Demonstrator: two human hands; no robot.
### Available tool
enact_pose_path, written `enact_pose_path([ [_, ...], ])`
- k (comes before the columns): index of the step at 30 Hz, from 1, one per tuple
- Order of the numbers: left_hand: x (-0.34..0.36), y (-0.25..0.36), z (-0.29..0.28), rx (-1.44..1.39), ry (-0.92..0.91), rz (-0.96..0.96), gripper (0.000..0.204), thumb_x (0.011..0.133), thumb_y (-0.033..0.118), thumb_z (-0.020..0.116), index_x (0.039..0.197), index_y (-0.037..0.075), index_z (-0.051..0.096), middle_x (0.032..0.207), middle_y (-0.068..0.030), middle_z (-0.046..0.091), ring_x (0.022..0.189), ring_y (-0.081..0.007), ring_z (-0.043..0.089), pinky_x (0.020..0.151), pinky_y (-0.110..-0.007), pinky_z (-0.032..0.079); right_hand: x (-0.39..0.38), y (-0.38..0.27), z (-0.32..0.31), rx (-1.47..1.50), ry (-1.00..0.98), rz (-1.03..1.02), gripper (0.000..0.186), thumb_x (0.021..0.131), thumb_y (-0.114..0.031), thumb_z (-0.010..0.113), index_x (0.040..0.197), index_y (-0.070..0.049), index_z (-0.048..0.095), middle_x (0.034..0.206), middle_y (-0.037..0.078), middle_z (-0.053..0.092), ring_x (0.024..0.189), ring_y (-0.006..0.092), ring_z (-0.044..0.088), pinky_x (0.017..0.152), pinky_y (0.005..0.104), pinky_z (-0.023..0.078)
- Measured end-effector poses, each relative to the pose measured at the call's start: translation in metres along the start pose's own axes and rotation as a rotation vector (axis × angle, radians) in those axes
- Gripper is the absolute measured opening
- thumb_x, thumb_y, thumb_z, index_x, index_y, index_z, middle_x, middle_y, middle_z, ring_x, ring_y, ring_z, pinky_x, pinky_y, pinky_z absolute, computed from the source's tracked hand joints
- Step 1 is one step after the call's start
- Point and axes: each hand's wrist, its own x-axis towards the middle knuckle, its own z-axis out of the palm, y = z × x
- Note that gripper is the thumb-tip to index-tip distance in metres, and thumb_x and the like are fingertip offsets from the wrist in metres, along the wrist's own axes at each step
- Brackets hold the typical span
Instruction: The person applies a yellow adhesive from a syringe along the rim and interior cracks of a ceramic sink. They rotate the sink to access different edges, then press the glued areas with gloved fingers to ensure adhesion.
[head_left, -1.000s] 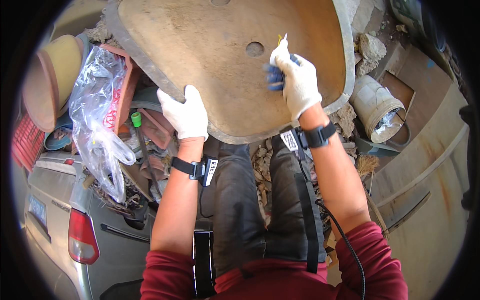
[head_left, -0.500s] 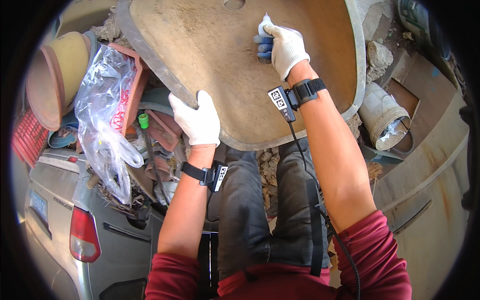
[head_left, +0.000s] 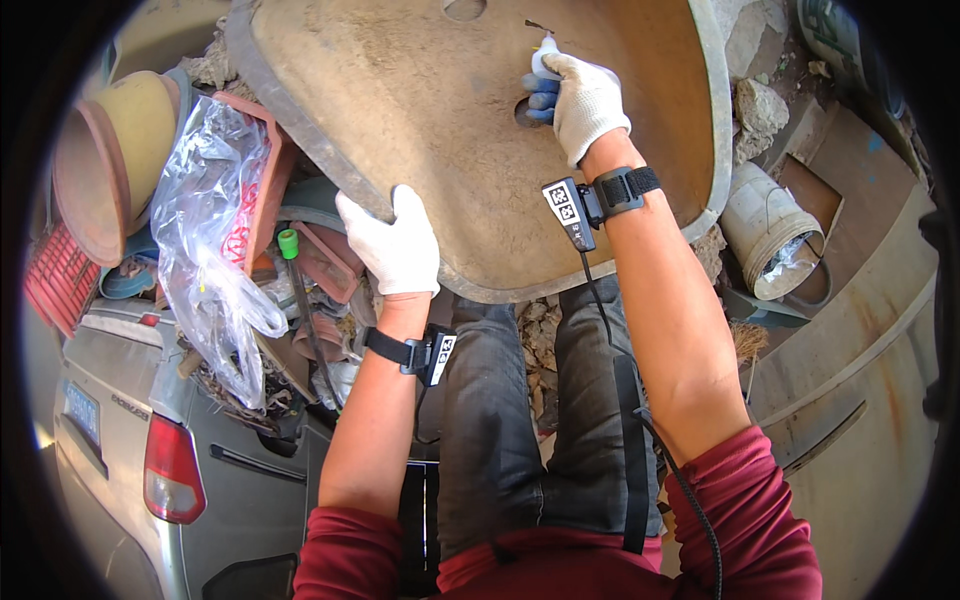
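Note:
A large tan-brown basin [head_left: 400, 120] with a grey rim lies tilted in front of me, its inside facing up. My left hand [head_left: 392, 245], in a white glove, grips the basin's near left rim, thumb on the inner side and fingers at the outer edge. Over the inside of the basin, my right hand [head_left: 588, 105], gloved in white with blue fingertips, is closed round a small white squeeze bottle [head_left: 546, 58]. The bottle's nozzle points away from me. Just beyond it, a short dark streak [head_left: 540, 26] marks the basin's surface. Most of the bottle is hidden by the glove.
To the left are a clear plastic bag [head_left: 215, 230], a terracotta planter [head_left: 275, 150], stacked pots [head_left: 95, 175] and a silver vehicle [head_left: 230, 480]. On the right stand a whitish bucket [head_left: 770, 235] and a stone chunk [head_left: 760, 110]. Round holes show in the basin.
My right hand has moved slightly right and nearer with the bottle. A dark streak now shows beyond the nozzle, and a hole beside the fingers is uncovered. My left hand stays on the rim.

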Motion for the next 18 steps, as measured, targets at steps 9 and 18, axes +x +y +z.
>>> enact_pose_path([
  [9, 0.000, 0.003, 0.000, -0.078, -0.012, -0.020, 0.052, 0.092, 0.004, 0.069, 0.137, -0.012, 0.049, 0.124, -0.0243, 0.068, 0.109, -0.0338, 0.067, 0.099, -0.041, 0.052, -0.003, 0.001, -0.022, 0.007, 0.030, 0.010, 0.028, 0.103, -0.021, 0.064, 0.109, 0.006, 0.069, 0.088, 0.016, 0.075, 0.058, 0.0176, 0.062, 0.056, 0.0318, 0.057],
  [18, 0.001, 0.000, 0.002, -0.072, 0.008, -0.013, 0.050, 0.091, 0.005, 0.067, 0.135, -0.013, 0.051, 0.123, -0.0273, 0.068, 0.109, -0.0368, 0.067, 0.099, -0.042, 0.051, -0.003, 0.005, -0.063, 0.089, 0.151, -0.010, 0.023, 0.098, -0.017, 0.068, 0.104, 0.005, 0.068, 0.083, 0.018, 0.074, 0.059, 0.0217, 0.065, 0.056, 0.0363, 0.059],
])
